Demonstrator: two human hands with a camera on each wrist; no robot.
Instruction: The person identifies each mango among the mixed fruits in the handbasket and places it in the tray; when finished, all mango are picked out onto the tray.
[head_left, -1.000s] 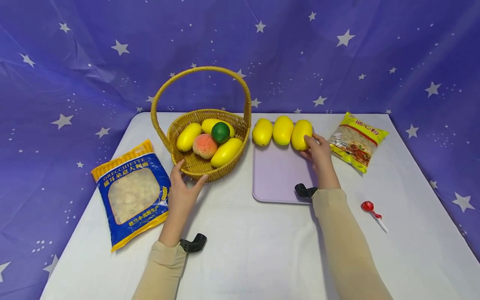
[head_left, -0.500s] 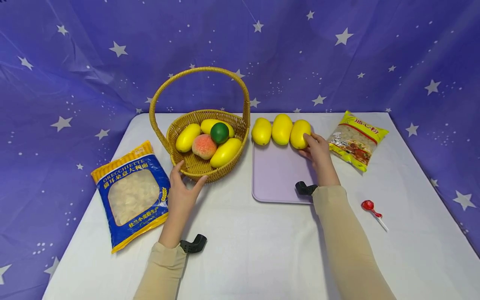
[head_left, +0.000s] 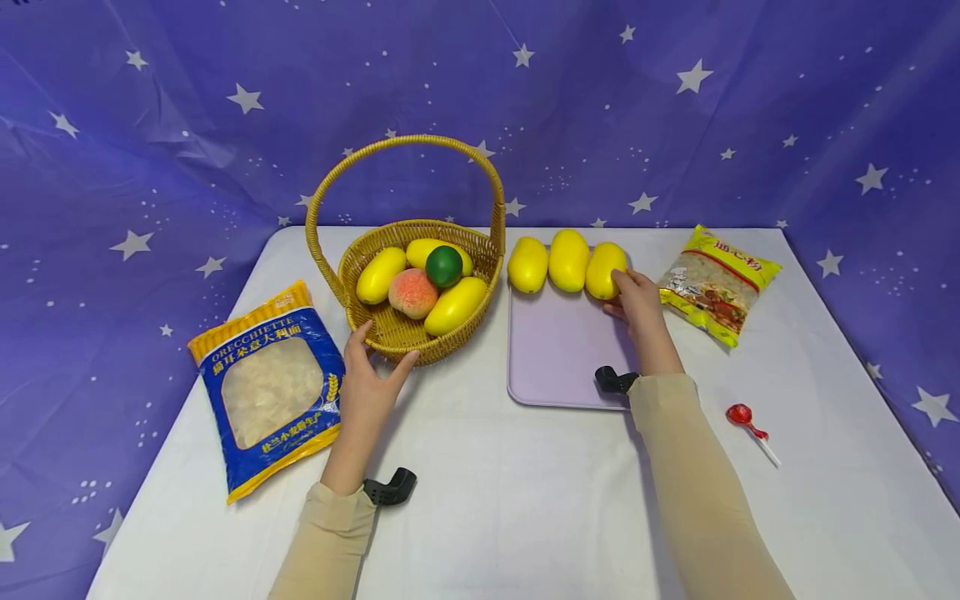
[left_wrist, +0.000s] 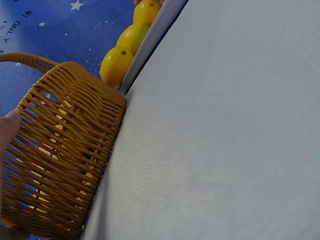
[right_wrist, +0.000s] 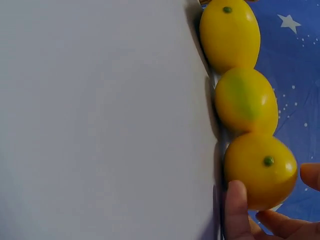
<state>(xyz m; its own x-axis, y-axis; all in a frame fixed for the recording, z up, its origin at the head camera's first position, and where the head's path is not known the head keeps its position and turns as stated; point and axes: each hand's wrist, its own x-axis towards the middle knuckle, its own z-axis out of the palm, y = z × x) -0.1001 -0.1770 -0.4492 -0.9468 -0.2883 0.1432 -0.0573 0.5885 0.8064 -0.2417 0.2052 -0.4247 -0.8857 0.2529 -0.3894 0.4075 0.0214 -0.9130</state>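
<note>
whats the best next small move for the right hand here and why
Probably loosen the right hand and draw it back from the rightmost yellow fruit. That fruit sits at the far end of the lilac tray, against the middle yellow fruit in a row of three, so it seems well placed; pushing further might disturb the row.

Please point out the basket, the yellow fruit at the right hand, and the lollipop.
Basket [left_wrist: 65, 145], left wrist view, outer woven wall.
Rightmost yellow fruit [head_left: 603, 271], head view, middle of its visible side.
Lollipop [head_left: 740, 414], head view, red head.
</note>
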